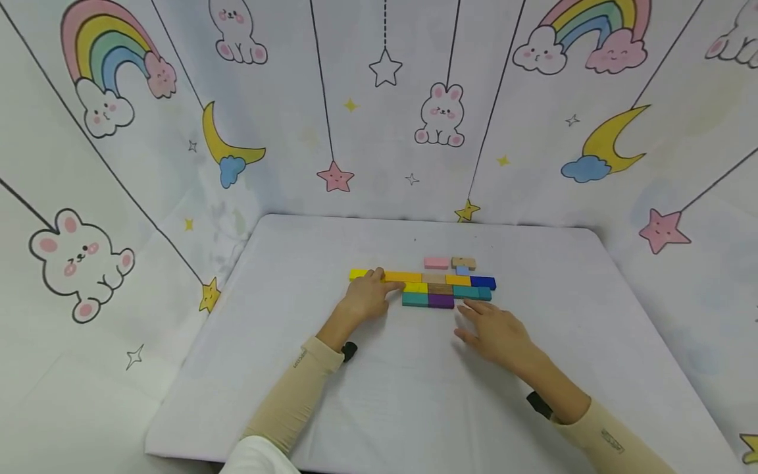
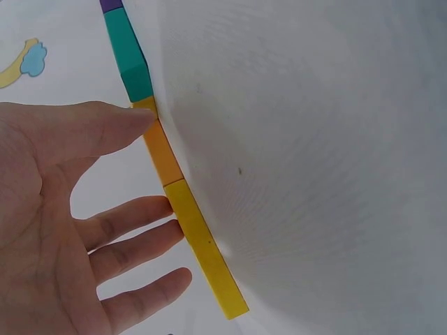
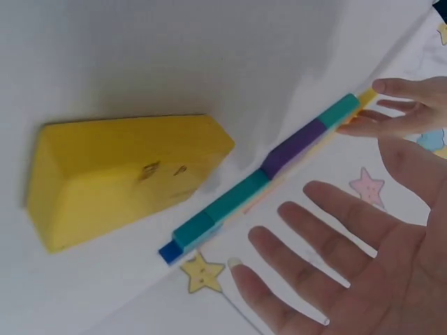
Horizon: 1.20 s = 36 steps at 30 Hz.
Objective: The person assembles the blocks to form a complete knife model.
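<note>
My left hand (image 1: 367, 296) rests at the left end of a flat arrangement of coloured wooden blocks, its fingers spread. In the left wrist view, its thumb touches an orange block (image 2: 165, 157), and fingertips meet the side of a yellow block (image 2: 206, 248). My right hand (image 1: 497, 332) hovers near the arrangement's right front, fingers spread and holding nothing. Closest to it in the head view are a teal block (image 1: 466, 292) and a purple block (image 1: 441, 301). The right wrist view shows another yellow block (image 3: 126, 181) close to the camera; the head view does not show it clearly.
A pink block (image 1: 435, 263) and a wood-coloured block (image 1: 464, 263) lie behind the rows, with a small light-blue block (image 1: 462, 270) below the latter. A white cloth covers the table (image 1: 266, 368). Patterned curtains (image 1: 403, 131) surround its back and sides.
</note>
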Available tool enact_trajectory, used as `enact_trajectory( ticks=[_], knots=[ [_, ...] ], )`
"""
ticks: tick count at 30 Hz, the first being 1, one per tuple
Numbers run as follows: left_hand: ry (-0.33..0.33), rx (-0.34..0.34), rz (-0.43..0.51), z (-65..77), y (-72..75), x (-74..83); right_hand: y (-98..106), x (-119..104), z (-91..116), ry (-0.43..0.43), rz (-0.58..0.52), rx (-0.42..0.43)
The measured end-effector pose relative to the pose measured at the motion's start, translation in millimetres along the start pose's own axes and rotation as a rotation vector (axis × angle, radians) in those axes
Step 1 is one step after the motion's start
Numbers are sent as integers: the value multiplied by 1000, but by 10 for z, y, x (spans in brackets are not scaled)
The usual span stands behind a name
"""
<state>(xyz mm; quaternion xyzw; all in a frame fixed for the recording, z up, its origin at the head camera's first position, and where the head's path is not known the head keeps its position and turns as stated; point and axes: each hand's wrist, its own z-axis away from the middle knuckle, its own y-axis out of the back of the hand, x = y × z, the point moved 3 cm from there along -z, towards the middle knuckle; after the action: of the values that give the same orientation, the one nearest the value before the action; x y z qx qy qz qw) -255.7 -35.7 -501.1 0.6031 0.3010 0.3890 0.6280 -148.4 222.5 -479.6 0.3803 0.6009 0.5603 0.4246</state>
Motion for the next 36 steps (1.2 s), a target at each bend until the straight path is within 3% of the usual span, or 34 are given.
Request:
enact_trajectory(
  ticks=[9,16,25,36],
  knots=[
    [2,-3,20,0,-23,5,137,103,367,-52,-15,55],
    [-4,-20,32,25,43,30,184,208,625,-80,-37,80],
    [-17,-14,26,34,63,57,173,304,875,-112,-87,21],
    [-19,-9,20,28,60,62,110,348,1040,-164,-125,-1]
  ],
)
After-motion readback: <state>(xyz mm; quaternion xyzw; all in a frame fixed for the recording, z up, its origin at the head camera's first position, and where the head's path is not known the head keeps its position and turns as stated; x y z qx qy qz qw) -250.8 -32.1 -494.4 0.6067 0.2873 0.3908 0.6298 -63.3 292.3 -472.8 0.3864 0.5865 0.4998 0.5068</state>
